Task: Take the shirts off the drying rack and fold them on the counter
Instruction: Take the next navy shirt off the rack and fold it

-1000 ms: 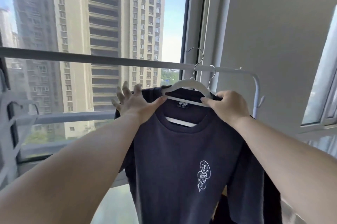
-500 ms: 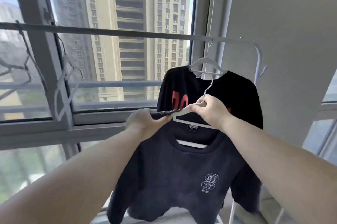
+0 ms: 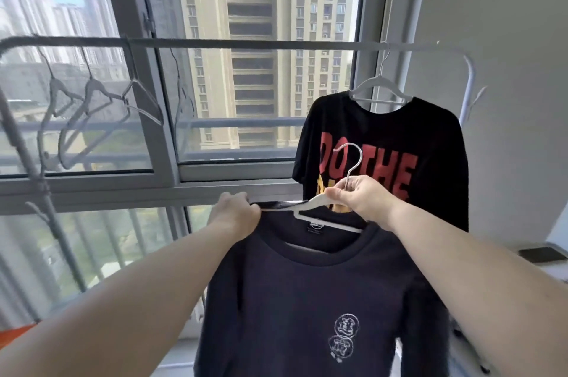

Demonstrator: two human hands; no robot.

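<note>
1. Shirts: two. My navy shirt is off the drying rack, on a white hanger; the black shirt hangs there.
2. Hands: my left hand grips its shoulder, my right hand pinches the hanger.
3. Empty hangers: four.

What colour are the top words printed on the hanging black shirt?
Red, seen in the head view on the black shirt.

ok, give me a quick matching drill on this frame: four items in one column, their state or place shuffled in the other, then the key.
Column 1
1. navy shirt
2. black shirt
3. empty hangers
4. white hanger

Column 2
A. hanging bare at the rail's left end
B. hanging on the rail, red lettering
C. off the rail, gripped by the right hand
D. shoulder pinched by the left hand

Pairs: 1-D, 2-B, 3-A, 4-C
</note>
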